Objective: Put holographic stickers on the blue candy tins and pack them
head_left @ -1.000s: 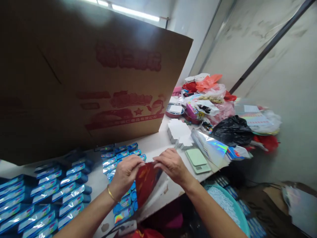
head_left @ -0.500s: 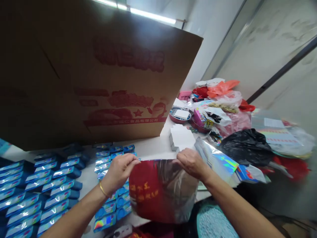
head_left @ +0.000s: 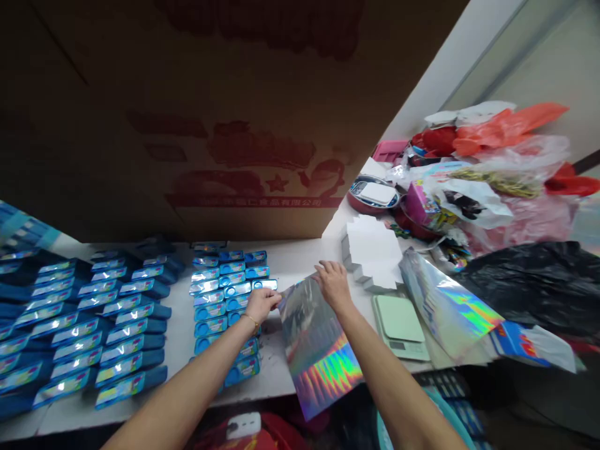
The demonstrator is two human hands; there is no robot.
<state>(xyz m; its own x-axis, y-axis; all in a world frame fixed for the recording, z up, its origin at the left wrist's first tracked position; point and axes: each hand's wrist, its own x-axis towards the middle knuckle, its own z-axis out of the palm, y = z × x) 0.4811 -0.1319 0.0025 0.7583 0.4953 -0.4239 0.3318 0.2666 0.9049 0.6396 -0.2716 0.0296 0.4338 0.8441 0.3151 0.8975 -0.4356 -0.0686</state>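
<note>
A silver holographic foil sheet point(head_left: 315, 340) hangs in front of me, its lower part glowing in rainbow colours and reaching past the table's front edge. I cannot tell whether it is a single layer or a flat bag. At its upper left corner, my left hand point(head_left: 262, 306) pinches it, closed, with a gold bracelet on the wrist. My right hand point(head_left: 334, 284) grips the upper right corner, its fingertips over the top edge and the thumb hidden. Just left of the sheet stand rows of blue packs point(head_left: 225, 300) with shiny tops.
A large cardboard box point(head_left: 244, 181) towers at the back. More blue packs point(head_left: 126, 319) fill the left. On the right are white card pieces point(head_left: 372, 250), a pale green scale point(head_left: 399, 325), a foil stack point(head_left: 445, 300), a black plastic bag point(head_left: 529, 275) and heaped plastic bags point(head_left: 510, 134).
Both hands have moved farther over the table with the foil sheet, which now shows rainbow colours instead of a red reflection. The view has tilted down, bringing the scale into sight.
</note>
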